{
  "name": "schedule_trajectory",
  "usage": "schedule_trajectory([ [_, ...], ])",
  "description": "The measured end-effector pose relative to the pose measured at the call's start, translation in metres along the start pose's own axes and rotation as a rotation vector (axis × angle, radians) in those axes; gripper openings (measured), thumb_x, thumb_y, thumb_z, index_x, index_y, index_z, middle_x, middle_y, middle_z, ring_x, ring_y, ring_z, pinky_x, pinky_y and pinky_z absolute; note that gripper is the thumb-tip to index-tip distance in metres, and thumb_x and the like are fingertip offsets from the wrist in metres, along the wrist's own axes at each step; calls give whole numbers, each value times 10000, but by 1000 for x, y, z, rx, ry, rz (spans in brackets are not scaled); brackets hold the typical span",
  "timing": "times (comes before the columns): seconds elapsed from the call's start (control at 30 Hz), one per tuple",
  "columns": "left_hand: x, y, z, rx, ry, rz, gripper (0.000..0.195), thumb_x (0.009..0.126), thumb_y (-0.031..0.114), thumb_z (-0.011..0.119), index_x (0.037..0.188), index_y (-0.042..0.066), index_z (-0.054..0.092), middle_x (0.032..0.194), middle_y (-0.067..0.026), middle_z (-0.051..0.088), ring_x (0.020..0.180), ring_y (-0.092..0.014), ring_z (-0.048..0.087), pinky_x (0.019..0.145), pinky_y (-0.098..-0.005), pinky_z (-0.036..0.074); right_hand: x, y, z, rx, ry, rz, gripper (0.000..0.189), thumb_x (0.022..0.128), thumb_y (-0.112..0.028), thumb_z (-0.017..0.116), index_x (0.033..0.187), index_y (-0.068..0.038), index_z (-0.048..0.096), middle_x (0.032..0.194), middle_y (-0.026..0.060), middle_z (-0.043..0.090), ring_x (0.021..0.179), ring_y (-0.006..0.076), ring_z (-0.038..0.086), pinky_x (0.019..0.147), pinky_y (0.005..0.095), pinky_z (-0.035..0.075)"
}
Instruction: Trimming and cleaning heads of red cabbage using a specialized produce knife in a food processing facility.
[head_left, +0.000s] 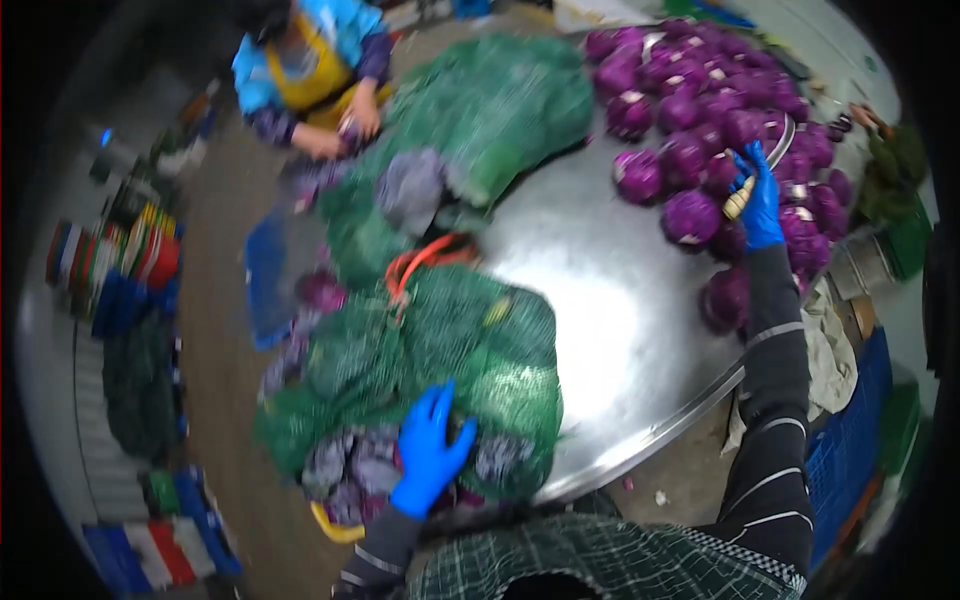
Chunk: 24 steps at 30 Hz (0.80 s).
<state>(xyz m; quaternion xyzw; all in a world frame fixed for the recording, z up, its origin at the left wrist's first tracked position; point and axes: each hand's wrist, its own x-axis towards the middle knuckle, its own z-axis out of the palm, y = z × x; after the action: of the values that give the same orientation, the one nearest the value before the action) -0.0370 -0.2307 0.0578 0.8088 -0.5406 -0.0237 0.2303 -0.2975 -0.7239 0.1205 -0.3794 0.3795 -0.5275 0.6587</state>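
Observation:
My left hand (435, 450), in a blue glove, lies with fingers apart against a green mesh sack (450, 322) full of cabbages. Outer leaves and cabbages in dull purple (367, 472) show at the sack's near end, just left of that hand. My right hand (761, 199), also gloved in blue, is reached out over a heap of trimmed red cabbages (682, 154). It grips a knife by its pale, wrapped handle (739, 199); a curved metal blade (784, 142) extends beyond the fingers. Part of the handle is hidden by the glove.
A round-edged metal table (600, 300) carries both piles. A second green mesh sack (510, 97) lies farther back, near an orange-red strap (424, 259). Across the table, a person in a yellow apron (319, 56) handles a cabbage. Blue crates (847, 442) stand at right.

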Motion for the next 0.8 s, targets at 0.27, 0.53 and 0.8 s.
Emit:
schedule_trajectory([
  [0.27, -46, -5, 30, -114, -220, 156, 492, 782, 339, 687, 1146, 30, 567, 994, -122, 585, 901, -330, 564, 776, -410, 455, -273, 109, 88, -739, -596, 32, 358, 788, -137, 737, 1108, -20, 630, 959, 54, 654, 833, 109, 603, 740, 263, 488],
  [0.53, -78, -6, 25, -250, -197, 296, 748, 711, 416, 749, 1277, 13, 471, 1220, -199, 543, 1022, -361, 579, 859, -437, 475, -404, 141, 100, -866, -628, 27, 328, 824, -187, 695, 1096, -9, 643, 859, 120, 686, 711, 149, 629, 653, 309, 498],
  [0.8, -96, -20, 12, -626, -499, -290, 862, 745, 549, 687, 1331, -23, 417, 1085, -187, 629, 979, -284, 622, 813, -370, 497, -422, 170, 62, -1021, -407, 423, 407, 872, -340, 624, 1089, 3, 642, 755, 111, 665, 666, 123, 599, 606, 305, 476],
])
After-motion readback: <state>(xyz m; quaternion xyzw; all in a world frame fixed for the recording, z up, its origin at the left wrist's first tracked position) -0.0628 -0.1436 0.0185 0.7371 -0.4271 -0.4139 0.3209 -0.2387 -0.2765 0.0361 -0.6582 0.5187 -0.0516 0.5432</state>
